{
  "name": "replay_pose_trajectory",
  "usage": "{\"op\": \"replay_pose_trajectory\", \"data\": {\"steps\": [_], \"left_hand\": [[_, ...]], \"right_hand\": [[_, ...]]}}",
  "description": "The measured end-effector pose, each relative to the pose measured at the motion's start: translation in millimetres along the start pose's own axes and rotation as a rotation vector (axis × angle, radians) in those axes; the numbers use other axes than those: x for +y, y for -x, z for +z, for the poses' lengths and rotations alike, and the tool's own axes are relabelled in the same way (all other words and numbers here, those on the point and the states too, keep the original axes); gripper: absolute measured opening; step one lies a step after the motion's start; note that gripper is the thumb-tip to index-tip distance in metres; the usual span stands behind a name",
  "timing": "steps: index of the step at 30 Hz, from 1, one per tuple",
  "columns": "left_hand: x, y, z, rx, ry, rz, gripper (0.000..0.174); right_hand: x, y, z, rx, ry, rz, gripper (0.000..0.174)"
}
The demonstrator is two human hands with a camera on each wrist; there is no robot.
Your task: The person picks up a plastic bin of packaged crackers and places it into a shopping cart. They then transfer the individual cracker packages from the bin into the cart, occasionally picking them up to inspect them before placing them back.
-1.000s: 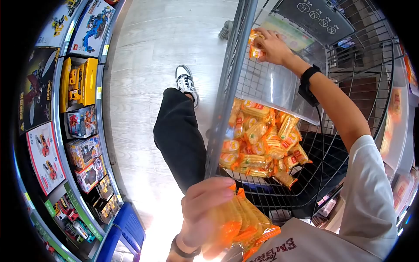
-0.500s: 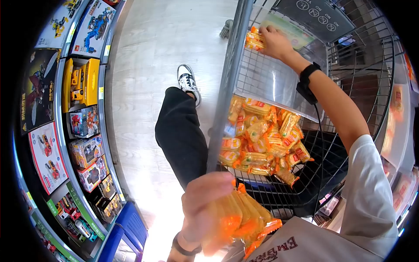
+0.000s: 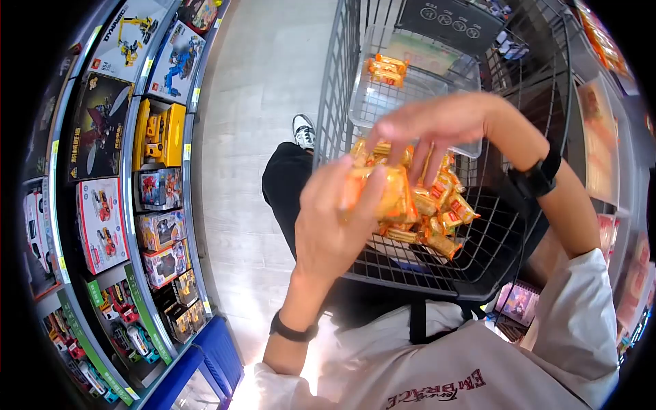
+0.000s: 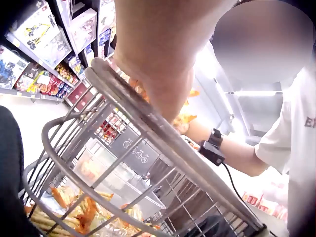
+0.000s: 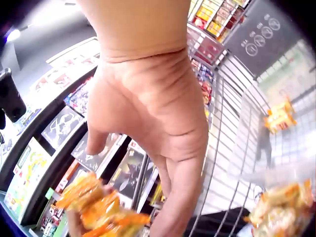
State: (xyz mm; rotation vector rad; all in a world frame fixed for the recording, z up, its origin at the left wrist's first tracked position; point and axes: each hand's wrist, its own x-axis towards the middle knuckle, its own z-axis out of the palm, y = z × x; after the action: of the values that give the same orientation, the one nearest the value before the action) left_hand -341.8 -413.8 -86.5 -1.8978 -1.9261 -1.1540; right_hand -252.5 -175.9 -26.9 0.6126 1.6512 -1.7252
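Note:
My left hand (image 3: 328,222) holds several orange-and-yellow wrapped biscuits (image 3: 383,195) above the shopping cart, its thumb and fingers around them. Over them reaches my right hand (image 3: 437,126), blurred, with its fingers stretched down toward the wrappers. In the right wrist view, the thumb of the right hand (image 5: 148,113) stands apart from the fingers, and the held wrapped biscuits (image 5: 101,210) are close below. A small group of wrapped biscuits (image 3: 387,70) lies in a clear plastic box (image 3: 357,102) in the cart. Nearer my body, a loose pile of wrapped biscuits (image 3: 447,198) lies in the cart, partly hidden by my hands.
The wire shopping cart (image 3: 328,102) stands in front of me, with its rail (image 4: 148,116) below my left arm. Shelves of boxed toys (image 3: 102,222) line the left side, above a blue bin (image 3: 215,355). Clear bins (image 3: 601,147) with packaged goods stand at the right.
My right hand has left the clear box, where wrapped biscuits now lie, and come back toward my left hand. The left hand has risen forward over the cart with its wrapped biscuits.

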Motion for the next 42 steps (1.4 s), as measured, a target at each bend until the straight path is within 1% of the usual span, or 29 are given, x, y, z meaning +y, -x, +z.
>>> {"op": "replay_pose_trajectory", "data": {"steps": [2,3,5,6,8,9,10,12,13,15,16,17,18,19,20,21,22,23,24,25,26,28,29,31,32,34,38,40,42], "left_hand": [[5.4,-1.6,-2.5,0.006,-0.084,0.060,0.081],[6.7,-2.2,-2.4,-0.019,-0.033,0.086,0.076],[10.2,2.3,-1.3,-0.079,0.056,0.127,0.066],[11.4,3.5,-0.8,-0.082,0.053,0.135,0.066],[14.0,4.4,3.4,-0.045,0.176,0.202,0.060],[15.5,7.7,8.8,-0.013,0.201,0.156,0.029],[15.9,8.4,8.3,-0.011,0.206,0.162,0.029],[12.3,4.8,4.3,-0.121,0.163,0.282,0.055],[14.8,2.9,-0.6,-0.113,0.169,0.284,0.055],[18.2,-2.5,-14.1,-0.166,-0.068,-0.018,0.063],[7.1,-0.3,-11.0,-0.121,-0.135,-0.068,0.073],[4.9,2.0,-10.4,-0.129,-0.173,-0.195,0.076],[4.1,4.3,-11.7,-0.139,-0.208,-0.323,0.078],[2.3,8.3,-8.8,-0.138,-0.207,-0.329,0.078],[-1.2,12.9,-2.3,-0.117,-0.074,-0.423,0.081],[-5.1,14.1,2.5,-0.095,0.063,-0.515,0.085],[-6.1,7.4,-0.7,-0.122,0.084,-0.494,0.084],[-8.8,10.3,1.0,-0.128,0.148,-0.563,0.083],[-12.2,13.5,3.1,-0.128,0.209,-0.632,0.082],[-12.7,12.4,0.5,-0.142,0.173,-0.612,0.080],[-14.4,14.2,0.1,-0.146,0.220,-0.622,0.077],[-18.5,16.2,1.0,-0.155,0.209,-0.547,0.075],[-20.2,15.6,0.8,-0.156,0.213,-0.564,0.075],[-20.1,14.5,0.1,-0.152,0.198,-0.572,0.074],[-20.4,15.2,0.1,-0.162,0.205,-0.589,0.074],[-23.3,15.7,1.2,-0.159,0.176,-0.564,0.073],[-23.6,16.0,2.1,-0.163,0.169,-0.542,0.074],[-22.8,16.2,1.2,-0.181,0.189,-0.545,0.076],[-23.1,17.9,0.0,-0.197,0.202,-0.549,0.079]], "right_hand": [[19.5,6.9,24.8,-0.111,-0.126,-0.129,0.087],[24.5,10.1,30.2,-0.104,-0.122,-0.139,0.087],[35.1,15.8,38.2,-0.189,-0.290,-0.237,0.077],[41.1,16.7,42.6,-0.185,-0.291,-0.245,0.077],[57.6,16.4,49.6,-0.088,-0.206,-0.322,0.069],[71.0,10.2,47.9,-0.066,-0.266,-0.313,0.066],[78.5,7.8,48.6,-0.058,-0.266,-0.313,0.066],[79.1,9.0,48.0,0.056,-0.134,-0.324,0.067],[73.7,16.3,44.8,0.063,-0.130,-0.318,0.067],[54.2,30.3,29.0,0.326,0.296,-0.303,0.073],[63.1,17.2,8.1,0.521,0.420,-0.290,0.076],[69.7,6.4,-15.2,0.712,0.428,-0.316,0.076],[73.5,-6.3,-42.2,0.781,0.439,-0.288,0.075],[77.6,-21.4,-65.3,0.851,0.450,-0.260,0.075],[79.5,-38.0,-79.3,0.850,0.456,-0.260,0.075],[81.5,-55.1,-91.6,0.926,0.765,-0.163,0.075],[86.3,-72.3,-99.1,0.986,1.074,-0.056,0.074],[92.1,-91.4,-104.6,0.980,1.078,-0.053,0.074],[94.9,-112.4,-112.3,0.955,1.054,0.033,0.074],[95.4,-131.9,-118.6,0.922,1.032,0.117,0.075],[97.7,-150.0,-125.3,0.909,1.040,0.115,0.075],[103.8,-181.2,-137.0,0.885,1.124,0.147,0.075],[110.6,-193.6,-141.8,0.905,1.195,0.060,0.076],[113.5,-208.4,-140.6,0.925,1.228,0.058,0.080],[116.3,-213.6,-137.6,0.966,1.255,0.050,0.083],[113.7,-208.6,-136.1,0.910,1.233,0.075,0.086],[122.0,-197.2,-136.9,0.870,1.123,0.049,0.079],[123.8,-195.3,-134.8,0.974,1.316,-0.024,0.084],[122.8,-199.2,-135.6,0.947,1.271,-0.002,0.087]]}}
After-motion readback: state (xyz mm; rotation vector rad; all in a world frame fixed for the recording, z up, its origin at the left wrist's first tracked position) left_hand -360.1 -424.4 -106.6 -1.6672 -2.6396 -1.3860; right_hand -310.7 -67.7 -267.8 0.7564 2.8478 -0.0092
